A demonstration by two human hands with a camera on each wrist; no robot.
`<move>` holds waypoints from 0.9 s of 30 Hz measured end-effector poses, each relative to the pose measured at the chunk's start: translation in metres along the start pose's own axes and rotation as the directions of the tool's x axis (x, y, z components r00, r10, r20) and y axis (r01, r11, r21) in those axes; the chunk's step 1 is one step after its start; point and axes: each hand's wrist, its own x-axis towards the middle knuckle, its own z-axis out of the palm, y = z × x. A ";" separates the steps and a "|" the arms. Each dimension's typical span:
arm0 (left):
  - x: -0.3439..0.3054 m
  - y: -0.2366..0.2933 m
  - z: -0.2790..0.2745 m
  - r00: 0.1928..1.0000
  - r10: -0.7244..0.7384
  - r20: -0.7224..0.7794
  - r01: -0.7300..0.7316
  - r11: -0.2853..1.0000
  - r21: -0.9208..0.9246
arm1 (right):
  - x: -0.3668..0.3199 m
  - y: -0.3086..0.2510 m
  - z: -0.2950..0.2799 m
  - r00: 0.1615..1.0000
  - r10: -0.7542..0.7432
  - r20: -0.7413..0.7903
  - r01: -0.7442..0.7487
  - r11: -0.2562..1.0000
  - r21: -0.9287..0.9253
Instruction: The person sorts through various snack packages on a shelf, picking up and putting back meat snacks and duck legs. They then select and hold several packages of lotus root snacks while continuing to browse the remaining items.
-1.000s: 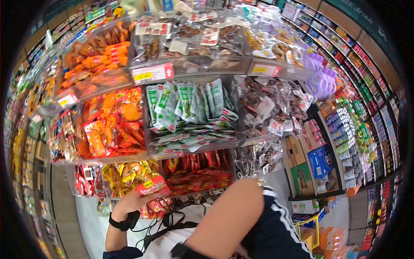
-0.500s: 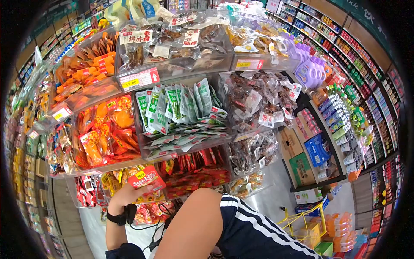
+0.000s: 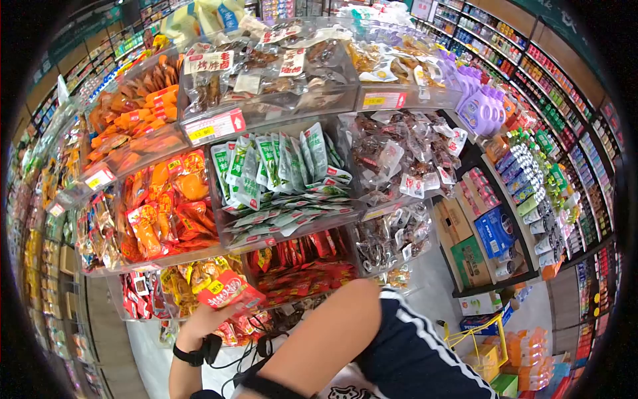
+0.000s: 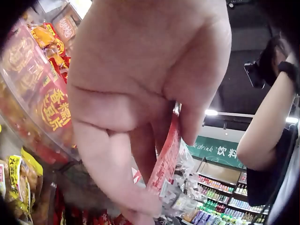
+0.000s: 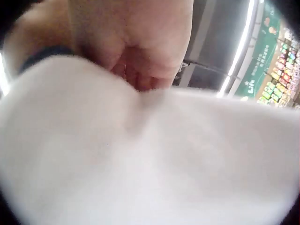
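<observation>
The left hand [image 3: 201, 318] holds a red packet [image 3: 227, 290] up in front of the lower clear bins of a snack display. In the left wrist view the fingers [image 4: 112, 173] are curled and pinch the packet [image 4: 165, 159] against the thumb; it stands nearly edge-on to that camera. In the head view the packet sits just in front of a bin of yellow packets [image 3: 189, 274], beside a bin of dark red packets [image 3: 306, 265]. Above these are a bin of green packets [image 3: 286, 173] and a bin of orange packets [image 3: 166, 199]. A black strap [image 3: 198, 352] circles the left wrist. The right arm [image 3: 325, 339] crosses the foreground, bent, and its hand is out of sight in the head view. In the right wrist view the right hand [image 5: 136, 42] lies against white cloth [image 5: 150, 154]; whether its fingers grip anything cannot be told. A yellow basket [image 3: 480, 336] stands low at the right.
</observation>
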 end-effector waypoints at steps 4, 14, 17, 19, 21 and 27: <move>-0.016 -0.003 0.020 0.991 -0.125 0.047 0.127 0.991 -0.040 | -0.053 0.007 -0.015 0.973 0.207 0.100 -0.201 0.978 -0.063; 0.005 -0.021 0.051 0.994 -0.083 0.072 0.079 0.995 0.059 | -0.205 0.013 0.024 0.030 0.625 -0.780 -0.980 0.173 0.101; 0.008 -0.009 0.066 0.997 0.021 0.074 -0.028 0.995 0.093 | -0.230 0.024 0.047 0.080 0.711 -0.698 -0.885 0.373 0.279; 0.013 -0.012 0.070 0.998 0.008 0.070 -0.017 0.990 0.141 | -0.242 0.031 0.058 0.103 0.672 -0.733 -0.881 0.403 0.246; 0.015 -0.013 0.074 0.999 0.042 0.028 -0.046 0.983 0.175 | -0.246 0.029 0.061 0.106 0.635 -0.765 -0.891 0.401 0.210; 0.019 -0.023 0.072 0.998 0.009 -0.061 0.002 0.982 0.188 | -0.286 0.030 0.062 -0.089 0.569 -0.817 -0.941 0.222 0.257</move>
